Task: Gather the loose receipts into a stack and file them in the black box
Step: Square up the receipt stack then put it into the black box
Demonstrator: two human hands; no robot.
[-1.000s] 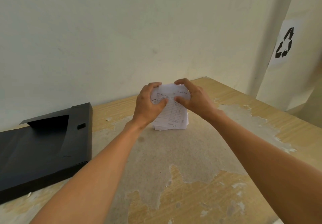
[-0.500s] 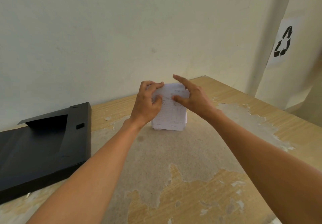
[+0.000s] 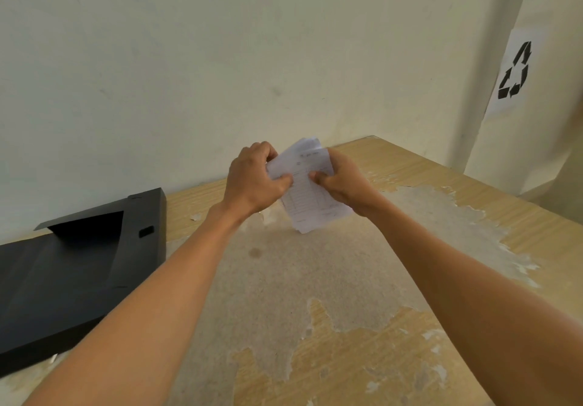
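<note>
A stack of white printed receipts (image 3: 307, 197) stands tilted on one lower corner near the back of the wooden table (image 3: 410, 358). My left hand (image 3: 252, 181) grips its left edge, thumb on the front sheet. My right hand (image 3: 344, 178) grips the right edge the same way. The black box (image 3: 79, 266) lies open at the left of the table, an arm's length from the stack, with its flap raised at the back.
The tabletop's veneer is peeled over a wide pale patch in the middle. A wall runs close behind the table. A sheet with a black recycling symbol (image 3: 514, 72) hangs on the wall at right. The table's right edge slants away past my right arm.
The stack stood square on its bottom edge between my hands; now it is tilted onto a corner and both hands have closed tighter on its sides.
</note>
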